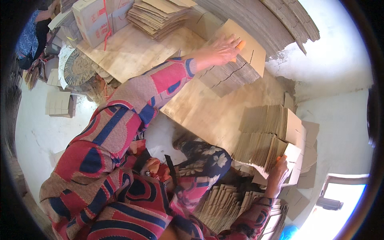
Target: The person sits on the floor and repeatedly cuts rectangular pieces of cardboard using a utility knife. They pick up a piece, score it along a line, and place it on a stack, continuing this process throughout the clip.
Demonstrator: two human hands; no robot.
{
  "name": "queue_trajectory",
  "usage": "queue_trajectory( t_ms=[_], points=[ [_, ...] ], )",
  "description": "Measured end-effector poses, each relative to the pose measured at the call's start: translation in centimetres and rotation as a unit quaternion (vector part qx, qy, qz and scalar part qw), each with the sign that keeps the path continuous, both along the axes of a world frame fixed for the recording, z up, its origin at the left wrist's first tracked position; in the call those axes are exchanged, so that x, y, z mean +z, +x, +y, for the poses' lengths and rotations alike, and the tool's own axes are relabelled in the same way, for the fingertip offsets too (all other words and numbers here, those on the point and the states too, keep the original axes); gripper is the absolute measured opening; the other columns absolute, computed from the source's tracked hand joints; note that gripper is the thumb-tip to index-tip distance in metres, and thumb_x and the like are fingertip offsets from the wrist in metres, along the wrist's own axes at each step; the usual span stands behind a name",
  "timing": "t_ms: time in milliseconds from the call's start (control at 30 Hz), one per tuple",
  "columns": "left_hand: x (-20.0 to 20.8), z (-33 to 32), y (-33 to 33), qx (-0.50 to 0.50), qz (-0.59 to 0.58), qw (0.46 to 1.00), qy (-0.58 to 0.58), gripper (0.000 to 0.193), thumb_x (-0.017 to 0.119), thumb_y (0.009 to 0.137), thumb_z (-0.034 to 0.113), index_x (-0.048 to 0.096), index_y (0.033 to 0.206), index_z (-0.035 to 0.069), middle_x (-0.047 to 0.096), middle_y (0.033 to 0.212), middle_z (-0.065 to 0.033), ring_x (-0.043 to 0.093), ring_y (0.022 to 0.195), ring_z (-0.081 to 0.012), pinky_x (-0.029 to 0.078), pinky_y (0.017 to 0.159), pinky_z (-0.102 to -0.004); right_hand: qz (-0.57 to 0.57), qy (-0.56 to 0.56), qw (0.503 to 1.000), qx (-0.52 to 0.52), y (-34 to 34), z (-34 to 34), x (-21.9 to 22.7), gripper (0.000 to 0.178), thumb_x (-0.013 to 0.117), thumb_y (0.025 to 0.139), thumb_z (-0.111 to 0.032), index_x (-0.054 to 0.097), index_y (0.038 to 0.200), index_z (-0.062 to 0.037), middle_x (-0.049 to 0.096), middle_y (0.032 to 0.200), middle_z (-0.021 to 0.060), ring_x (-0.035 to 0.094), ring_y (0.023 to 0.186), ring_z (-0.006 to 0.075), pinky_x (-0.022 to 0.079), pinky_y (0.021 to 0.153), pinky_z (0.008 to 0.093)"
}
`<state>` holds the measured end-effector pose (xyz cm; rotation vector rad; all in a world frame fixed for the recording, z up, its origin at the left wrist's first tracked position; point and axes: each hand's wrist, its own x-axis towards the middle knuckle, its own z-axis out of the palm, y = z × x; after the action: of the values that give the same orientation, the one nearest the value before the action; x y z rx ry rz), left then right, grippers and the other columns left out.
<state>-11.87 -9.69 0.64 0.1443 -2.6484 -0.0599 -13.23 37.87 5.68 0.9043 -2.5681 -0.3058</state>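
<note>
My left hand (218, 51) lies with its fingers stretched out across the top of a thick stack of slotted brown cardboard pieces (250, 46) on a wooden board. Orange covers show at its fingertips. Low on the right, my right hand (277, 176) has its fingers closed at the near end of a row of upright cardboard pieces (256, 148). An orange cover shows at a fingertip there, against a pale cardboard piece (291, 154). The underside of the right hand's grip is partly hidden.
The wooden board (200, 114) spans the middle. A cardboard pile (158, 18) and a white carton (94, 22) with red strapping stand at the back. More cardboard (218, 206) is stacked low by my right arm. Another person (30, 38) is at the far left.
</note>
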Motion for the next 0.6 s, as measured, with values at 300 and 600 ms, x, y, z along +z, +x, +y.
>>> queue_trajectory(
  t_ms=[300, 600],
  points=[
    [-1.1, -2.8, -2.9, -0.135, 0.039, 0.989, -0.055, 0.021, 0.062, 0.082, 0.028, 0.067, 0.079, 0.008, 0.058, 0.092, -0.0094, 0.052, 0.098, -0.0258, 0.038, 0.086, -0.0416, 0.132, 0.112, 0.983, 0.055, 0.8, 0.1, 1.0, 0.032, 0.049, 0.083, 0.000, 0.049, 0.114, 0.0109, 0.061, 0.090, 0.0138, 0.063, 0.080, 0.0224, 0.052, 0.060, 0.0304],
    [-0.7, -2.7, -2.6, -0.084, 0.063, 0.969, -0.225, 0.016, 0.061, 0.081, 0.016, 0.064, 0.088, 0.003, 0.062, 0.089, -0.0120, 0.056, 0.093, -0.0251, 0.043, 0.081, -0.0386, 0.004, 0.076, 0.990, -0.119, 1.8, -3.3, 0.2, 0.051, 0.054, 0.092, -0.033, 0.048, 0.114, 0.0127, 0.058, 0.095, 0.0182, 0.061, 0.093, 0.0306, 0.052, 0.068, 0.0408]
  ],
)
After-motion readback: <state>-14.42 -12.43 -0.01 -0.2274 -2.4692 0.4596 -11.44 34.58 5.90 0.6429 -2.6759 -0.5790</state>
